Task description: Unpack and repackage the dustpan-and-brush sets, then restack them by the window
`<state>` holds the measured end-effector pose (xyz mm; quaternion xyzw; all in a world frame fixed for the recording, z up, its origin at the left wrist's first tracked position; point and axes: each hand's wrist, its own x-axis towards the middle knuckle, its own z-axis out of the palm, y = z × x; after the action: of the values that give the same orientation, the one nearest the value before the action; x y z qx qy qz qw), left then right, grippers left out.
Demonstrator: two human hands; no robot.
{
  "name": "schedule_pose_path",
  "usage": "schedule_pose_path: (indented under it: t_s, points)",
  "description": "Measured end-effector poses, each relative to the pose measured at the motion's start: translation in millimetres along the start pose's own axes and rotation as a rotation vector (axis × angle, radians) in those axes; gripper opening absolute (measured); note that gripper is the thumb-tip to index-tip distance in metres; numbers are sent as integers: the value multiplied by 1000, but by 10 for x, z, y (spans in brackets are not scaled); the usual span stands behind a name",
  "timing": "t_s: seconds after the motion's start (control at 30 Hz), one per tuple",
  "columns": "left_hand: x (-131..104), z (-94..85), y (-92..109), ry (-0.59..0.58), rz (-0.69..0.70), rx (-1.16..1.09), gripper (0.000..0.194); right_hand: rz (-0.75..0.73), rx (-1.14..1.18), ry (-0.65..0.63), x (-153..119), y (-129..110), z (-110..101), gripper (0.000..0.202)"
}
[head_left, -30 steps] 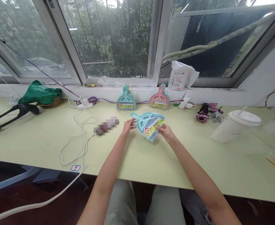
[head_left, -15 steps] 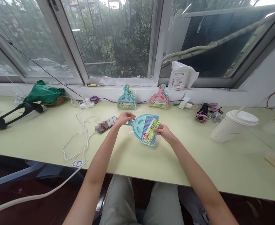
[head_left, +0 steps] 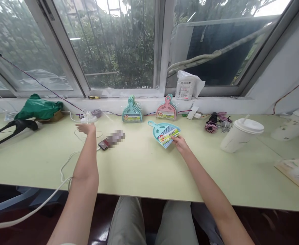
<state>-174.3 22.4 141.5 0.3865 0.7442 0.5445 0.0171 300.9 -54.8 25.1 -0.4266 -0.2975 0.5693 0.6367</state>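
A light-blue mini dustpan point(head_left: 156, 131) with a blue-bristled brush and a printed label card point(head_left: 166, 136) is in my right hand point(head_left: 180, 143). My thumb and fingers grip its lower right edge, and the handle points up and left. My left hand point(head_left: 86, 128) is empty as far as I see, its fingers stretched to the left, just in front of a white power strip point(head_left: 88, 117). Something clear and shiny shows around the strip; I cannot make out what. Behind stand a row of blue-green dustpan sets point(head_left: 132, 110) and a row of pink ones point(head_left: 167, 109).
A phone point(head_left: 104, 144) and a white cable point(head_left: 69, 160) lie near my left arm. To the right are a lidded cup point(head_left: 241, 135) and a pink-black bundle point(head_left: 212, 123). A green bag point(head_left: 39, 107) and black frame point(head_left: 19, 126) sit far left.
My left hand has let go of the dustpan's handle and moved left to the power strip. My right hand still holds the dustpan set, now turned a little. The view has shifted slightly right.
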Motion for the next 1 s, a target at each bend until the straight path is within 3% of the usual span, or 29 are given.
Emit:
schedule_pose_path:
  t_s: [0.1,0.17,0.23,0.3,0.33,0.43,0.5,0.6,0.77,0.87,0.93,1.0]
  points:
    - [-302,33,104,173,-5,82,65,0,-3,21,3,19,-3,25]
    - [-638,158,249,97,98,-16,63,12,-2,26,-1,32,16,25]
    - [-1073,352,408,-235,125,-252,46,15,13,26,-13,56,57,28]
    - [-1576,587,538,-736,-7,-490,39,-2,31,12,-38,88,115,30]
    - [-1829,707,582,-878,-27,-517,40,-14,35,-1,-54,104,147,30]
    - [-2438,1023,617,-1105,-130,-636,42,-38,7,-55,-99,134,216,27]
    - [-2621,1169,576,-1079,-282,-740,42,-9,-62,-109,-103,125,213,22]
    - [-2569,1275,448,-903,-373,-769,37,78,-197,-110,-42,69,96,25]
    - [-2269,1247,211,-722,-302,-700,30,-62,-155,211,187,-103,-362,62]
    - [-2249,1223,168,-715,-275,-686,29,-77,-129,242,278,-197,-603,73]
    - [-2299,1217,189,-732,-257,-678,31,-68,-119,267,269,-228,-633,70]
    - [-2382,1199,238,-772,-197,-679,33,-111,-175,316,192,-219,-521,58]
